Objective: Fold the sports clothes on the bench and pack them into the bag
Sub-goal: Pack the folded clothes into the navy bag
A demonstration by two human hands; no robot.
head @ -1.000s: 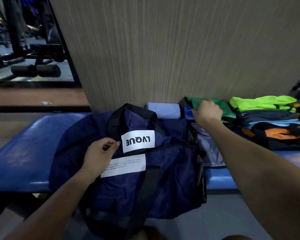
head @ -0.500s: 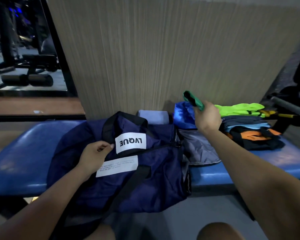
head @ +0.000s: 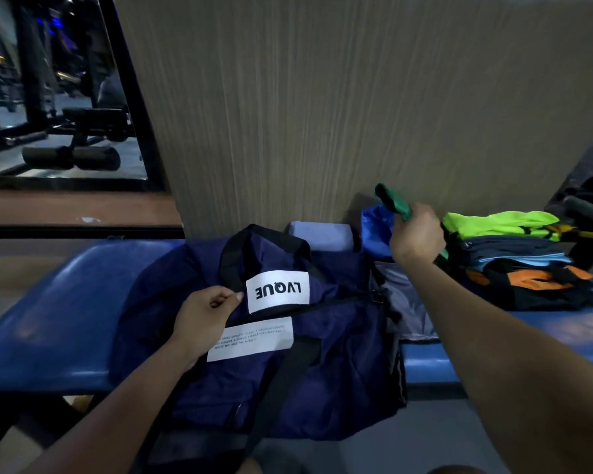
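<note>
A navy duffel bag (head: 322,364) with white labels and black straps lies on the blue bench (head: 48,323). My left hand (head: 202,323) pinches the bag's fabric beside the upper label. My right hand (head: 415,234) grips a folded dark green garment (head: 392,200), raised above a bright blue garment (head: 377,230) and a grey one (head: 408,309) just right of the bag. Further right sits a stack of folded clothes (head: 521,261) with a neon green piece (head: 500,224) on top and black-and-orange ones below.
A pale blue folded piece (head: 322,234) rests behind the bag against the wood-grain wall panel (head: 356,114). Gym equipment stands at the far left behind a dark frame (head: 131,97). A dark bar (head: 589,213) juts in at the right edge.
My right hand took hold of the green garment and lifted it off the pile beside the bag. My left hand stayed on the bag.
</note>
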